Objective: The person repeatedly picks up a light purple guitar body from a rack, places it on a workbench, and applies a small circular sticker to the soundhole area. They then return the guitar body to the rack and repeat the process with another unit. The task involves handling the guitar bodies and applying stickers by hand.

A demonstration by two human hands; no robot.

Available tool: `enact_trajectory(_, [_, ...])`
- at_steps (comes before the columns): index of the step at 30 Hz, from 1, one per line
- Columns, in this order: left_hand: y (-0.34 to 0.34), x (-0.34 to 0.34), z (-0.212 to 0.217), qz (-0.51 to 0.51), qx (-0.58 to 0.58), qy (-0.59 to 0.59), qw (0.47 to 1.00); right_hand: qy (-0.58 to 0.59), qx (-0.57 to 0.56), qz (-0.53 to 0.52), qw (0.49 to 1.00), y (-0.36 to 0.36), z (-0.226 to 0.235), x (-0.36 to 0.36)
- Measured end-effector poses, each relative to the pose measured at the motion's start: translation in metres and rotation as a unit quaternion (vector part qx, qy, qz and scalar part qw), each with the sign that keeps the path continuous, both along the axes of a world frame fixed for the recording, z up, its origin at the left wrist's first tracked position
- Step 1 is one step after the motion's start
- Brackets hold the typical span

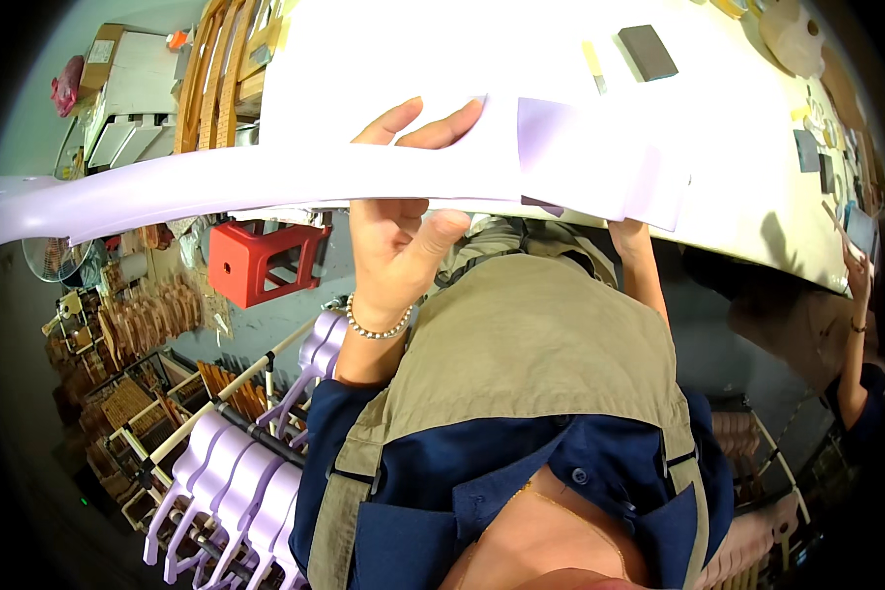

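My left hand [395, 246] grips a long lilac-painted panel [265, 187] from below, with the thumb under it and the fingertips curled over its top edge. The panel stretches from the far left across to the right, at the near edge of a white worktable [442, 49]. My right forearm reaches up beneath the panel's right end. There only the wrist of my right hand [627, 234] shows, and the fingers are hidden behind the panel. A wide lilac part with paler patches [600, 162] forms the panel's right end.
A grey sanding block [647, 51] lies on the worktable. A red plastic stool [261, 261] stands below on the left. A rack of lilac parts [236, 472] and crates of wooden pieces [133, 334] fill the lower left. Another person's hand [855, 265] works at the right.
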State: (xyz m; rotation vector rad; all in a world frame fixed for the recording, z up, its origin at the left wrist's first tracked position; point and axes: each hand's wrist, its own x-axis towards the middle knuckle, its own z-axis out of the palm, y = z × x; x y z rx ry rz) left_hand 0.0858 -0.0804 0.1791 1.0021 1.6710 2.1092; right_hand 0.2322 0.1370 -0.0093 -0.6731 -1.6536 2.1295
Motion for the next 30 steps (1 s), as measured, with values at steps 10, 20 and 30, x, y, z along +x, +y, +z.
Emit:
enact_trajectory(10, [-0.021, -0.008, -0.034, 0.274, 0.077, -0.148, 0.947, -0.07, 0.13, 0.052, 0.988, -0.007, 0.034, -0.009])
enact_trajectory(20, [-0.077, -0.019, -0.082, 0.386, 0.111, -0.344, 0.849, -0.07, 0.14, 0.004, 0.988, -0.04, 0.082, -0.023])
enact_trajectory(30, [-0.116, 0.0, -0.156, 0.326, 0.033, -0.383, 0.864, 0.165, 0.206, 0.234, 0.936, -0.071, 0.139, -0.053])
